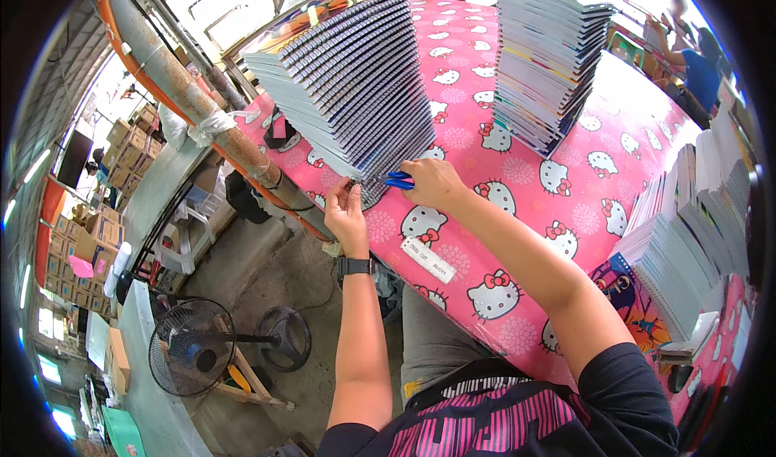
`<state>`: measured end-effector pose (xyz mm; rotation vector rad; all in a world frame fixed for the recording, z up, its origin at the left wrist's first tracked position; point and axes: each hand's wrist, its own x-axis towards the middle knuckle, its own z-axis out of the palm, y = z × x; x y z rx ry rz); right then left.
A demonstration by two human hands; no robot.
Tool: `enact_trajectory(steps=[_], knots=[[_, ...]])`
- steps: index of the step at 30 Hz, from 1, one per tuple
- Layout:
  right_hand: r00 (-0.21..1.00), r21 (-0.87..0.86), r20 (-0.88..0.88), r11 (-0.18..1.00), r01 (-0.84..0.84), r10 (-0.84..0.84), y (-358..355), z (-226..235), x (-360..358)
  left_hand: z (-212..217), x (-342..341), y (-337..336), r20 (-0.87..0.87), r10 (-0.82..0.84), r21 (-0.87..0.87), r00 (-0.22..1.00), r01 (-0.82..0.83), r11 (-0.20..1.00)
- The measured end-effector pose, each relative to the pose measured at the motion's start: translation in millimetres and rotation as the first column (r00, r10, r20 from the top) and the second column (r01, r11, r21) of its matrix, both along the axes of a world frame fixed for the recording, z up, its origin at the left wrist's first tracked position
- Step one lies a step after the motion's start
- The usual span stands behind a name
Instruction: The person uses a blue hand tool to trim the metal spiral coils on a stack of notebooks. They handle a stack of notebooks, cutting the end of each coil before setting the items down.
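A tall leaning stack of spiral-bound notebooks (356, 77) stands on the pink table, its coiled edges facing me. At its near bottom corner my left hand (347, 216) is closed, thumb and fingertips pinched on the end of a low spiral notebook (372, 192). Just to the right, my right hand (438, 184) grips a small blue-handled cutting tool, like pliers (398, 180). The tool points left at the coils; its jaws are hard to make out. A watch sits on my left wrist.
A second tall notebook stack (550, 61) stands farther right, with more notebooks (687, 222) at the right edge. A white label strip (428, 260) lies on the patterned tablecloth (517, 239). Left are a rusty post (242, 154) and a black fan (192, 346).
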<state>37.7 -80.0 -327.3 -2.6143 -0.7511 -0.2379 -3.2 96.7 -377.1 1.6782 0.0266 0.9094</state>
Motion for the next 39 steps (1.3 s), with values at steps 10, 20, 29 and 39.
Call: enact_trajectory(steps=[10, 20, 29, 39], knots=[[0.999, -0.042, 0.016, 0.999, -0.027, 0.028, 5, -7, 4, -6, -2, -5, -0.048, -0.036, 0.039, 0.998, 0.037, 0.999], [0.989, -0.058, -0.148, 0.998, 0.019, -0.028, 4, 0, -1, -21, 16, -7, 0.055, 0.085, 0.051, 0.995, -0.088, 0.995], [1.0, -0.048, 0.0, 0.999, -0.021, 0.021, 12, -17, 3, -24, 41, -3, -0.004, 0.076, -0.044, 0.997, -0.077, 0.996], [0.996, -0.065, 0.007, 0.993, -0.093, 0.094, 11, -16, 10, -22, 48, -1, -0.033, 0.16, -0.06, 0.987, -0.162, 0.985]])
